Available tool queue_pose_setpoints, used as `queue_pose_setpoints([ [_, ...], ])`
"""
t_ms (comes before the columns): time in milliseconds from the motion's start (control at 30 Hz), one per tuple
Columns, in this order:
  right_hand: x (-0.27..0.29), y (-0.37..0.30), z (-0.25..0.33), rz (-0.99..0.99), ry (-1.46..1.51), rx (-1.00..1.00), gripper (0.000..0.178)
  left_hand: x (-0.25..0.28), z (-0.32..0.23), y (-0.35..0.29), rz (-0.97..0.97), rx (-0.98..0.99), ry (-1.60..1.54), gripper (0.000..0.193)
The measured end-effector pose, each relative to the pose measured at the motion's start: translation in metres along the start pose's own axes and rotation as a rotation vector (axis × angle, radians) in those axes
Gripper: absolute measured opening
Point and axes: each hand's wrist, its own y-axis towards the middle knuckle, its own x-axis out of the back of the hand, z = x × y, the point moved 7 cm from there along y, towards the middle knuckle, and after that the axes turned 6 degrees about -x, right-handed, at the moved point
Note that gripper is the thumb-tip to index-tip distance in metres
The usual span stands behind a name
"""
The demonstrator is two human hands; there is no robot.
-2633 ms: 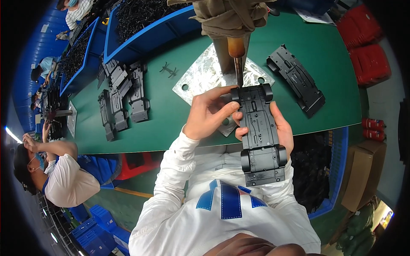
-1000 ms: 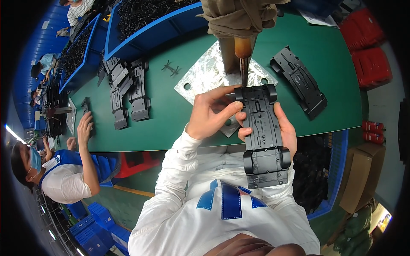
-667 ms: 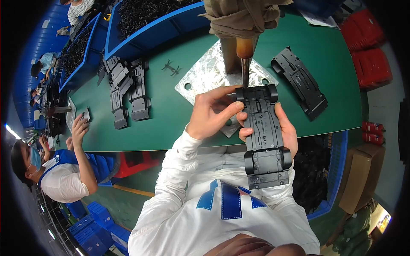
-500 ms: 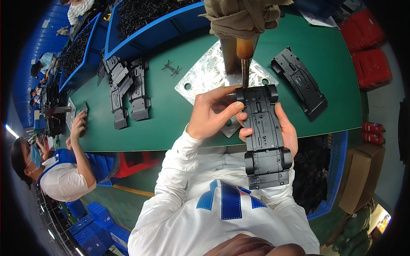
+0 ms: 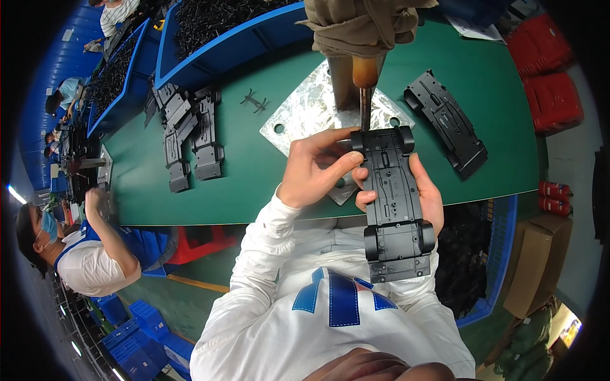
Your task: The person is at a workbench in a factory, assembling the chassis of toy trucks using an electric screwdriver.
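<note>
Between my two hands is a black plastic toy car chassis (image 5: 392, 197), its long side running toward my body. My left hand (image 5: 321, 166) pinches its far left corner, thumb on top and some fingers hidden beneath. Along the right edge, my right hand (image 5: 427, 193) is wrapped round it from below, with fingertips showing at the left edge. A metal rod with an amber handle (image 5: 365, 76) points down at the chassis's far left corner; whether the tip touches it I cannot tell. Behind stands a metal post on a shiny metal plate (image 5: 298, 114).
Another chassis (image 5: 447, 124) lies at right on the green table (image 5: 248, 190). Several more chassis (image 5: 206, 133) and a small black axle-like part (image 5: 254, 101) lie left. A blue bin (image 5: 248, 44) of black parts stands behind. A co-worker (image 5: 95, 247) sits at left.
My hands and the chassis have stayed in place. At left, the co-worker's raised hand has moved back toward their body, away from the dark part it was at.
</note>
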Motion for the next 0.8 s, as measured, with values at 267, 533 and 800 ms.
queue_pose_setpoints([
  [267,-0.0004,-0.0007,-0.0006,0.008,0.014,-0.015,0.057,-0.0020,-0.0055,0.0001,0.025,-0.017,0.015,0.039],
  [533,-0.0015,-0.0015,-0.0006,0.016,0.006,-0.024,0.056,-0.0017,-0.0039,-0.0001,0.019,-0.014,0.012,0.039],
  [800,-0.0018,-0.0019,-0.0010,-0.003,0.000,-0.010,0.056,0.0007,-0.0003,-0.0003,0.007,0.003,0.012,0.044],
])
